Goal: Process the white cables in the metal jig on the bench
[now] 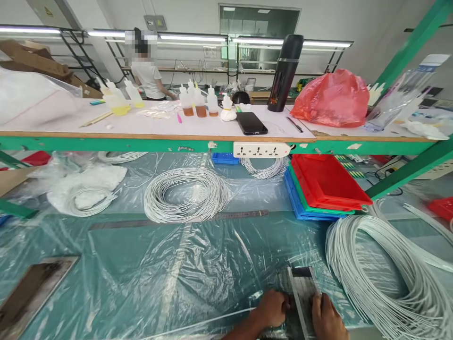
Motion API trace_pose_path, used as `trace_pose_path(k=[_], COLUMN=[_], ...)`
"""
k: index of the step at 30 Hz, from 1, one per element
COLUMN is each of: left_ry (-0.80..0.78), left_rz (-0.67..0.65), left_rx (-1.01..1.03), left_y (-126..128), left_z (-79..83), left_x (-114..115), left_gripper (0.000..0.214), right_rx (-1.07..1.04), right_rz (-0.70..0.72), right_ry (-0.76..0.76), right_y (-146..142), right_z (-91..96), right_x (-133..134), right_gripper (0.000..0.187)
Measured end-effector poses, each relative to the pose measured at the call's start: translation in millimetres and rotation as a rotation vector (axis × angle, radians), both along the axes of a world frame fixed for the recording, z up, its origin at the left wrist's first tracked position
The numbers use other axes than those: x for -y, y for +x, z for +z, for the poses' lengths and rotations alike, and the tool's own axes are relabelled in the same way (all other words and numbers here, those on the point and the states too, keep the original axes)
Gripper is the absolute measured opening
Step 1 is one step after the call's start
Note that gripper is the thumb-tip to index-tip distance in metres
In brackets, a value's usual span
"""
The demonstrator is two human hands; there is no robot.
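Low at the front of the bench, a narrow metal fixture [305,295] with raised side rails lies between my hands. My left hand [272,308] is closed at its left side, fingers curled. A thin white cable [219,319] runs in from the lower left and disappears at this hand; the pinch itself is partly hidden. My right hand [327,318] wraps its fingers around the right edge of the fixture. Close by on the right lies a large coil of white cable [339,255].
A cable coil [155,198] and a steel ruler [244,215] lie beyond on the plastic-covered bench. Stacked trays [329,184] stand at right, and a metal plate [35,293] lies at left. A shelf [159,137] carries bottles, a phone and a flask. A person [146,75] stands behind.
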State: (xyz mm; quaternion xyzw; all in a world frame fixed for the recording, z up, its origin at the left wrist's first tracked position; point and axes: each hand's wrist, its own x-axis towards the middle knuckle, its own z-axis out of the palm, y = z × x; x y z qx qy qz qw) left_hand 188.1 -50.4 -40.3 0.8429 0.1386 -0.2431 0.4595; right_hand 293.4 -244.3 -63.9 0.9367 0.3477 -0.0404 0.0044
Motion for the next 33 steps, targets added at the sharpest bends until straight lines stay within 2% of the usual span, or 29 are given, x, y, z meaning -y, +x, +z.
trace_pose_path(k=[6,14,23,28,33], left_ry=[0.072,0.07,0.062,0.058,0.047], left_rz=[-0.056,-0.024,-0.019,-0.032,-0.02], left_rx=[-0.062,-0.072,-0.06,-0.044,-0.024], left_y=[0.1,0.8,-0.7,-0.2,-1.2], left_z=[7.1,7.6,10.8,7.5,1.3], left_x=[1.3,1.7,0.2,-1.4,-0.5], left_gripper=[0.035,0.035,0.036,0.035,0.034], right_rx=[0.241,0.446,0.412,0.353,0.276], right_rz=[0.096,0.153,0.121,0.098,0.1], right_ry=[-0.107,-0.142,-0.169,-0.201,-0.154], right_y=[-12.5,-18.6,-19.3,-17.2,-14.0], right_z=[-2.9,3.7,6.9,3.8,2.1], right_x=[-1.3,-6.7,-11.2,-8.8,-6.3], right_gripper=[0.037,0.039,0.038,0.041,0.037])
